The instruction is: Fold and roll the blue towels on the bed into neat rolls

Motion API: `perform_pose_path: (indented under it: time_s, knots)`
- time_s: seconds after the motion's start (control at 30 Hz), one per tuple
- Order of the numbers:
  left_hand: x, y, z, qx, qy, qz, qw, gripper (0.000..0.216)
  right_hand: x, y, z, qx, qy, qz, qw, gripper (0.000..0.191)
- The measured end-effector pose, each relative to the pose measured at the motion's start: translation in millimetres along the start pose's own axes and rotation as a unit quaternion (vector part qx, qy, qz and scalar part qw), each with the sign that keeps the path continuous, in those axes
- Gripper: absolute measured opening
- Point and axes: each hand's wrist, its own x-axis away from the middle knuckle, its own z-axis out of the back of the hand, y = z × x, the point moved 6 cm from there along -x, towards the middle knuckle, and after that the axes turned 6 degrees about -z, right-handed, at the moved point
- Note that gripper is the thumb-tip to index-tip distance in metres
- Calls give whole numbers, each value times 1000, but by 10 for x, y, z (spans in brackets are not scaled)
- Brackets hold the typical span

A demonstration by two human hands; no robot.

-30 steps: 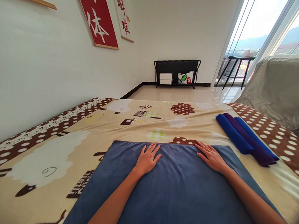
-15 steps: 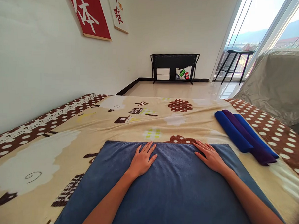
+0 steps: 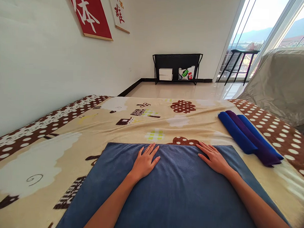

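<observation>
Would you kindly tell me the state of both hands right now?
Left hand: open, palm down on the plain blue fabric cloth, holding nothing.
Right hand: open, palm down on the same cloth, holding nothing.

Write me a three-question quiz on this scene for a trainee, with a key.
1. True or false: the left hand and the right hand both rest on the large blue-grey cloth.
2. Multiple choice: what lies on the patterned blanket to the right of that cloth?
A) a cup
B) blue and purple cloths
C) a pair of scissors
3. Fill in: the blanket's brown border on the right is covered in white ____.

Key: 1 true; 2 B; 3 dots.
</observation>
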Motion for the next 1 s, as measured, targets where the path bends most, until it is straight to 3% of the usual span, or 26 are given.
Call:
perform_pose_path:
  time_s: [1.0]
  knots:
    - [-3, 29, 26, -7, -25, 14, 1000, 58, 5, -32, 26, 0, 1, 2, 1000, 61]
